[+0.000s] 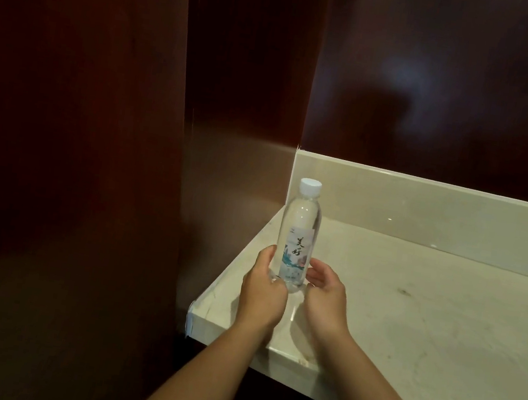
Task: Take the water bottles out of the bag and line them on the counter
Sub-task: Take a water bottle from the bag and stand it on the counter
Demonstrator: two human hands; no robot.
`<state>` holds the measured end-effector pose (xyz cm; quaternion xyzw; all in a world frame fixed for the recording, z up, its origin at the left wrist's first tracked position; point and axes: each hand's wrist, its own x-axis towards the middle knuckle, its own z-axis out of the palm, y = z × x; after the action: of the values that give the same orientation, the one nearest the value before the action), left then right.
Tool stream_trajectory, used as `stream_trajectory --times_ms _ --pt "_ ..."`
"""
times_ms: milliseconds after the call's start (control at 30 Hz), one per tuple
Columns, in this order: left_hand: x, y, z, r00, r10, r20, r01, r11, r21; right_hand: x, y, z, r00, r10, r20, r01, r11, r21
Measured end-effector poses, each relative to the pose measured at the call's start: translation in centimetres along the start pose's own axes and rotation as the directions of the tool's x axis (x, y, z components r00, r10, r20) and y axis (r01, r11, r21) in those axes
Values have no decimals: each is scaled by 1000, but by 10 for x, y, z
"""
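Left hand (pixel 263 289) holds the bottle (pixel 298 235); right hand (pixel 327 293) is open beside it. Set it flat, let go slowly.

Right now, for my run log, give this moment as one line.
bottle: upright at left end of counter | left hand: grips its base | right hand: open beside it | bag: not in view

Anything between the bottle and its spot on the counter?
Nothing visible. The water bottle stands upright on the counter near its left front corner; the left hand grips its base, the right hand cupped beside it.
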<state>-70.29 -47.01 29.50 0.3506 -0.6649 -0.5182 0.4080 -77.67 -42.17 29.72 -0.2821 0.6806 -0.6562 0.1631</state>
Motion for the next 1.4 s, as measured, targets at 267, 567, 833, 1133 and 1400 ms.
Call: stream_trajectory --times_ms 267,567,833,1133,1400 --pt "11 -11 1 1000 -5 9 5 1000 -19 3 7 3 999 29 18 -30 997 69" --pt "8 -12 2 1000 28 -14 -28 999 -21 6 12 3 999 48 23 -50 995 85" --pt "3 -7 -2 999 45 -4 -45 997 58 3 6 0 996 42 82 -42 999 -5" --pt "-27 9 -50 937 317 147 -319 605 730 -28 -19 -47 986 -62 156 163 579 -799" --pt "-88 65 -54 937 256 239 -294 205 934 -82 -55 -84 939 -16 344 334 280 -900"
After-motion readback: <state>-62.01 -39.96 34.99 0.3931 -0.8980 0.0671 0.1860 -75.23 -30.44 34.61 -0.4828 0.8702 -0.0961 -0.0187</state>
